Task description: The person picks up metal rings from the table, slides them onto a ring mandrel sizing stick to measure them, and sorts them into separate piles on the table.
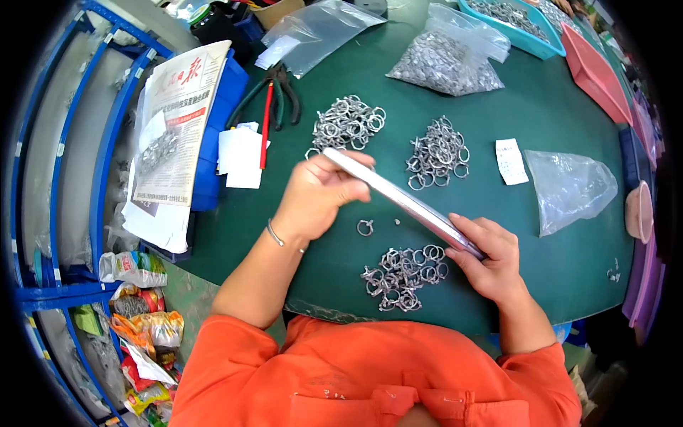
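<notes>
A long, shiny ring mandrel [405, 201] slants across the middle of the head view, held above the green table. My right hand [492, 257] grips its lower right end between thumb and fingers. My left hand [313, 196] is curled round the upper left end, fingers partly behind the metal; whether a ring is also in them I cannot tell. Below the mandrel lies a single ring [365, 228] with a tiny loose piece beside it. Nearest my body is a pile of silver rings [404, 277]. Two more ring piles [348, 122] [438, 153] lie beyond the mandrel.
Pliers [279, 96], a red pen [266, 128] and white papers [240, 153] lie left, beside a newspaper [181, 121]. Farther back is a filled plastic bag [449, 60]. On the right are a paper slip [511, 161], a clear bag [569, 188] and a pink tray [594, 78].
</notes>
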`<action>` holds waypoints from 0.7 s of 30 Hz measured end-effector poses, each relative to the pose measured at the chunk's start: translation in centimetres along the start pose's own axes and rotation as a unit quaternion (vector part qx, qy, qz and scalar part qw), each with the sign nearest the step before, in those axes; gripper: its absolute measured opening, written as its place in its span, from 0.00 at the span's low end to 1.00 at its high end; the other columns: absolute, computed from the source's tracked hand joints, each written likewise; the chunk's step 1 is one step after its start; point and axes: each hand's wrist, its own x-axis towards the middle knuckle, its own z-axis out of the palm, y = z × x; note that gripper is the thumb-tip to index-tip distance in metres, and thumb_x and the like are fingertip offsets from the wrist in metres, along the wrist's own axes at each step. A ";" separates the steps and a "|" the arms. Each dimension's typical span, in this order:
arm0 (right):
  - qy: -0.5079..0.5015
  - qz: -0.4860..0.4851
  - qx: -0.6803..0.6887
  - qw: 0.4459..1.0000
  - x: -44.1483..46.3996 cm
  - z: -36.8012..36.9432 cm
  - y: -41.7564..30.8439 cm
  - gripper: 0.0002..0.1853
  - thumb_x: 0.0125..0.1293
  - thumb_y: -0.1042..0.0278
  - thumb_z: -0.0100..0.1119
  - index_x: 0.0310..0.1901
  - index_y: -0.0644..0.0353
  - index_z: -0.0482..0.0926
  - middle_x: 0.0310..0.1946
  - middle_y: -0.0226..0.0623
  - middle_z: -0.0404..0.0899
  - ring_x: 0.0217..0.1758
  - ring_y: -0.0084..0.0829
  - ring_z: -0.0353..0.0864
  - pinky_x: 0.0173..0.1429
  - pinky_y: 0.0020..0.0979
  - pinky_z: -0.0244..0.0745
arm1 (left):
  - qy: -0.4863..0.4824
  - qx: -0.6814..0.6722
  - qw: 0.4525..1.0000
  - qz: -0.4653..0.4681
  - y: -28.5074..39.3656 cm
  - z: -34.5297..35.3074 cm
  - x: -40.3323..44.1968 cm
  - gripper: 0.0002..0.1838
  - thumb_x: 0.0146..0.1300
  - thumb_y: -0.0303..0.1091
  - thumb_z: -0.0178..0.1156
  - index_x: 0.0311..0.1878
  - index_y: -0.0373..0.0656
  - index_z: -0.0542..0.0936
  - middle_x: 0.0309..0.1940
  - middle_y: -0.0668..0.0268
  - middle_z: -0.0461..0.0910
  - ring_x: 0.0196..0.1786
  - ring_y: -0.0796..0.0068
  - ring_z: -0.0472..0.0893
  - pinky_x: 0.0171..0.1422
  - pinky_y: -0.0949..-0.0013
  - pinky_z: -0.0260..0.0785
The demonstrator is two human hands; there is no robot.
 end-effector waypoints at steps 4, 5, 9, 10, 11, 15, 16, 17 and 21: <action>0.006 -0.026 0.017 1.000 -0.2 0.0 0.2 0.25 0.45 0.81 0.68 0.50 0.62 0.79 0.27 0.40 0.79 0.24 0.32 0.75 0.28 0.28 0.70 | -0.057 -0.026 0.998 -0.016 -0.2 2.0 -0.3 0.17 0.50 0.15 0.65 0.46 0.31 0.78 0.42 0.62 0.77 0.40 0.73 0.80 0.45 0.73 0.77; 0.012 -0.020 0.017 1.000 -0.3 0.0 0.2 0.25 0.45 0.81 0.68 0.50 0.62 0.79 0.27 0.40 0.79 0.24 0.32 0.75 0.28 0.28 0.70 | -0.062 -0.025 0.998 -0.023 -0.3 1.9 -0.3 0.17 0.50 0.15 0.65 0.46 0.31 0.78 0.42 0.62 0.77 0.40 0.73 0.80 0.45 0.73 0.77; 0.002 -0.020 0.014 1.000 -0.4 0.0 0.3 0.25 0.45 0.80 0.68 0.50 0.62 0.79 0.28 0.40 0.79 0.24 0.32 0.75 0.27 0.29 0.70 | -0.084 -0.011 0.996 -0.012 -0.4 1.4 -0.2 0.17 0.50 0.15 0.65 0.45 0.30 0.78 0.43 0.63 0.75 0.41 0.74 0.79 0.43 0.74 0.77; 0.002 -0.022 0.016 1.000 -0.4 0.0 0.3 0.25 0.45 0.80 0.68 0.50 0.62 0.79 0.28 0.40 0.78 0.24 0.32 0.75 0.26 0.29 0.70 | -0.087 -0.012 0.996 -0.008 -0.4 1.4 -0.2 0.17 0.50 0.15 0.65 0.46 0.30 0.78 0.43 0.63 0.75 0.40 0.75 0.79 0.42 0.74 0.76; 0.003 -0.022 0.016 1.000 -0.4 -0.1 0.3 0.25 0.45 0.80 0.68 0.50 0.62 0.79 0.28 0.40 0.78 0.24 0.32 0.75 0.26 0.29 0.70 | -0.087 -0.012 0.996 -0.008 -0.4 1.5 -0.3 0.17 0.50 0.15 0.65 0.46 0.30 0.78 0.43 0.63 0.75 0.40 0.75 0.79 0.42 0.74 0.76; -0.007 -0.012 0.025 1.000 -0.3 -0.1 0.0 0.25 0.46 0.80 0.68 0.50 0.62 0.79 0.28 0.40 0.79 0.24 0.32 0.75 0.27 0.29 0.70 | -0.054 0.006 0.999 0.001 0.2 1.4 -0.5 0.17 0.49 0.15 0.65 0.45 0.31 0.78 0.40 0.62 0.77 0.36 0.76 0.79 0.39 0.75 0.75; -0.010 -0.008 0.034 0.999 -0.3 -0.1 -0.1 0.25 0.46 0.79 0.68 0.51 0.62 0.79 0.28 0.40 0.79 0.24 0.32 0.75 0.28 0.28 0.70 | -0.045 0.004 0.999 0.013 0.5 1.2 -0.5 0.17 0.49 0.15 0.64 0.44 0.31 0.78 0.38 0.61 0.78 0.34 0.76 0.79 0.38 0.75 0.74; -0.010 -0.012 0.038 0.999 -0.1 -0.1 0.0 0.25 0.46 0.79 0.68 0.51 0.62 0.79 0.28 0.40 0.79 0.24 0.32 0.75 0.28 0.28 0.70 | 0.036 -0.129 0.991 0.016 1.3 1.2 -0.4 0.17 0.48 0.14 0.63 0.44 0.31 0.78 0.36 0.61 0.78 0.32 0.77 0.78 0.36 0.76 0.73; 0.025 0.013 0.026 0.999 0.0 0.0 0.4 0.24 0.47 0.79 0.68 0.51 0.63 0.78 0.26 0.40 0.78 0.25 0.31 0.75 0.30 0.28 0.70 | 0.193 0.274 0.934 0.120 2.3 -1.8 0.7 0.15 0.52 0.19 0.63 0.45 0.32 0.77 0.39 0.63 0.74 0.31 0.83 0.74 0.36 0.81 0.69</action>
